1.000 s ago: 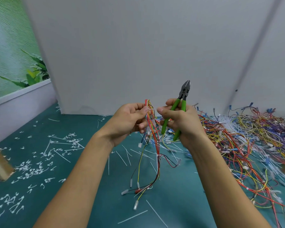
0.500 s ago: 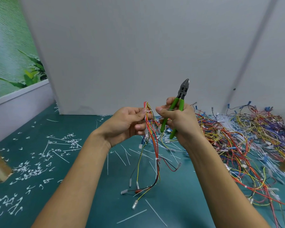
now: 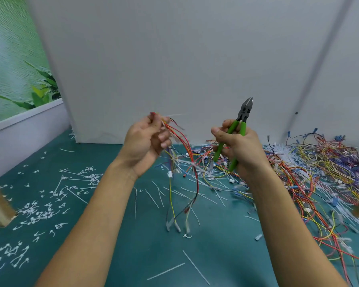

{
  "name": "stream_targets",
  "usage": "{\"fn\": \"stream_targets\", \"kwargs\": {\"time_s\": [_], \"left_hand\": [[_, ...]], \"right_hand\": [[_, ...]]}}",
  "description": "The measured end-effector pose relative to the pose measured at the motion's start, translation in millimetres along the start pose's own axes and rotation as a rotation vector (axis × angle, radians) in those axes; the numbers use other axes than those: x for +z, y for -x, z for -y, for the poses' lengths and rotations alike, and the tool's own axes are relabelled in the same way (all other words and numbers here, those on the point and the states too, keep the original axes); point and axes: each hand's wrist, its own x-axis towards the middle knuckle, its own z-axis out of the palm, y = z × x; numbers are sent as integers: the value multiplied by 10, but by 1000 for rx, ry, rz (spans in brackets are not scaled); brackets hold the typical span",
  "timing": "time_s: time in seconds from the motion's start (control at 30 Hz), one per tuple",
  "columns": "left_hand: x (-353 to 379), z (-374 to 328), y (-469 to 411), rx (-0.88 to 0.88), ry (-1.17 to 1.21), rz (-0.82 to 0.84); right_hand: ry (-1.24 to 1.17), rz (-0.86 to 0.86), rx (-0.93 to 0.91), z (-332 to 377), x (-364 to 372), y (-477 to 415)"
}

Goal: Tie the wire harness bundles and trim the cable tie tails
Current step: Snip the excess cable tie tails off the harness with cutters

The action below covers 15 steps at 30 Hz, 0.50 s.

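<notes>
Clippings [image 3: 37,212] of cut tie tails litter the bench [image 3: 116,255] out past your left hand [image 3: 145,146], so that side seems to serve as your scrap zone. Your left hand is curled round the top of a wire harness bundle [image 3: 180,136], raised clear of the bench so its leads hang free below your fingers and the tied part faces the tool. A pale streak jutting right from the top may be the tie tail [image 3: 175,115], but it is too blurred to be sure. Your right hand [image 3: 240,148], apart from the left, is clenched on the green handles of the cutters [image 3: 245,111], nose pointing up and away from the wires, probably parked until you line up a cut. Below and between your hands lie loose uncut ties [image 3: 166,271], and right of your right hand sprawls the pile [image 3: 323,162] of harnesses. Its strands reach under your right hand and could snag the hanging leads.
</notes>
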Motion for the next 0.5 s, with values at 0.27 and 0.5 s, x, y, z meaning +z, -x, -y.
{"fn": "stream_targets", "kwargs": {"time_s": [0.27, 0.5], "left_hand": [[-104, -87, -74, 148, 197, -164], [-121, -179, -64, 180, 286, -205]], "right_hand": [[284, 360, 186, -69, -61, 38], [580, 275, 151, -287, 4, -2]]}}
